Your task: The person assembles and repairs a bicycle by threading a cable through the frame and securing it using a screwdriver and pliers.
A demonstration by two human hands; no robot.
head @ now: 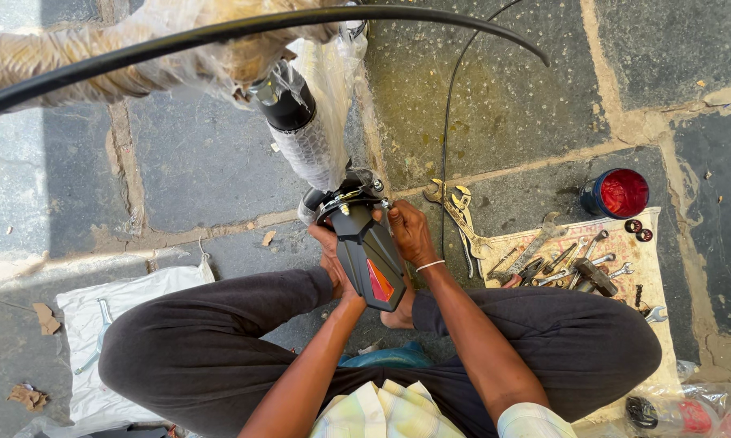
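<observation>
Both hands (373, 243) gripping angular blk plastic guard (369, 255) (orange inset) on wrapped handlebar (308, 146).

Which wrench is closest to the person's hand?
The yellowish wrench lying on the stone floor just beside the right hand; the other wrenches lie farther off on the cardboard mat.

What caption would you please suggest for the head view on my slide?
Squatting on stone paving, both hands, left hand and right hand, hold a black guard at a wrapped handlebar, spanners nearby.

The left hand (330, 264) is mostly hidden behind the black guard (368, 251) (palm unseen) — the black cable (219, 34) runs off-frame.
</observation>
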